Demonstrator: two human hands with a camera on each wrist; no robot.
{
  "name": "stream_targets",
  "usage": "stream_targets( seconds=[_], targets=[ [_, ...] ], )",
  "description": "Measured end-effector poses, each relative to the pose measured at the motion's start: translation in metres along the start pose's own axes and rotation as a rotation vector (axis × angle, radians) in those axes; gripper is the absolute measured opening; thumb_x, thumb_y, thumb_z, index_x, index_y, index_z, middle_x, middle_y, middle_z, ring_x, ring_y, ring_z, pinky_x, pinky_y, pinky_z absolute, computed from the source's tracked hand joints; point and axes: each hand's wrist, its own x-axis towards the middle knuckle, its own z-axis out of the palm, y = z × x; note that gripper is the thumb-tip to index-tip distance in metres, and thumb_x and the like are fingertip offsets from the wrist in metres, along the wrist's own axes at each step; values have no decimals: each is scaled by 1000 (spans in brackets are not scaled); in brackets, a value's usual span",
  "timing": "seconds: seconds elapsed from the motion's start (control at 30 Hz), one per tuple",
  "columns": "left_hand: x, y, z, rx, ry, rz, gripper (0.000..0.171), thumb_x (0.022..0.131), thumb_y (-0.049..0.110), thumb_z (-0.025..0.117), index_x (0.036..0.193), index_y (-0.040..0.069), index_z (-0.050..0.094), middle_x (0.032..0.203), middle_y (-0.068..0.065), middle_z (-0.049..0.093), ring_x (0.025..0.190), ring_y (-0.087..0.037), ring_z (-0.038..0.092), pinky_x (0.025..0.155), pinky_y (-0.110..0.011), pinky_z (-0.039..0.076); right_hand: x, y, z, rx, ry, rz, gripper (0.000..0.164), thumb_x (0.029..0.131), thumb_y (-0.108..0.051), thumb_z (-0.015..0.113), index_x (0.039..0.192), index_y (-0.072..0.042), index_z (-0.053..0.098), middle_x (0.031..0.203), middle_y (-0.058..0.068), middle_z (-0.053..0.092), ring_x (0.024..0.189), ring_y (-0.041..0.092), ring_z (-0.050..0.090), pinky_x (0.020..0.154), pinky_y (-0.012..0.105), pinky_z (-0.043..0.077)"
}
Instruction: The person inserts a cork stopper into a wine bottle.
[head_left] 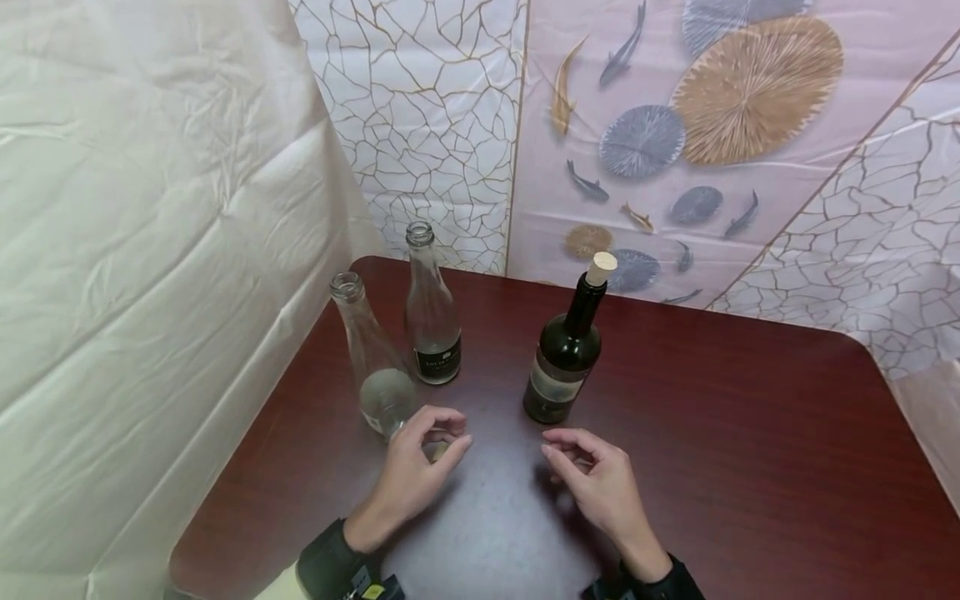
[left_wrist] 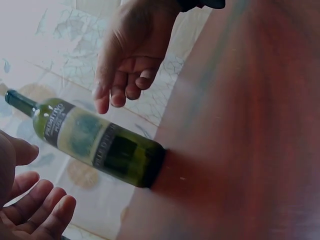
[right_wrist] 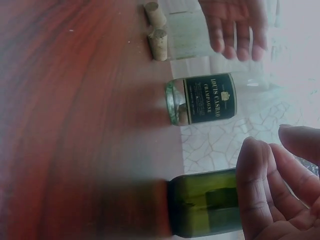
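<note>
In front of me I have a glossy, dark red-brown table (head_left: 765, 442) with rounded corners. On it stands a corked green bottle (head_left: 567, 343). Left of the green bottle, slightly farther from me, stands a black-labelled clear bottle (head_left: 438, 360); farther left of the green bottle, a second clear bottle (head_left: 386, 396). Left of the green bottle, nearer me, lie two corks (right_wrist: 160, 47).

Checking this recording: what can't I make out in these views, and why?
- Head: most of the two loose corks, behind the left hand.
- Head: lettering on the label of the green bottle, too small.
- Left wrist: the bottle's stopper, mostly cut off by the left edge.
- Right wrist: the bottle's upper part, behind the right hand.
</note>
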Motion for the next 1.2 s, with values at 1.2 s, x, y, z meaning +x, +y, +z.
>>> stream_targets(
  seconds=[1.2],
  targets=[
    [-23,-21,-19,15,114,-185,12,90,7,81,96,14,72,82,3,70,71,-1,62,63,-20,56,53,-14,83,-447,-493,-285,37,86,-18,87,119,-9,74,112,4,73,96,22,72,84,35,60]
  ],
)
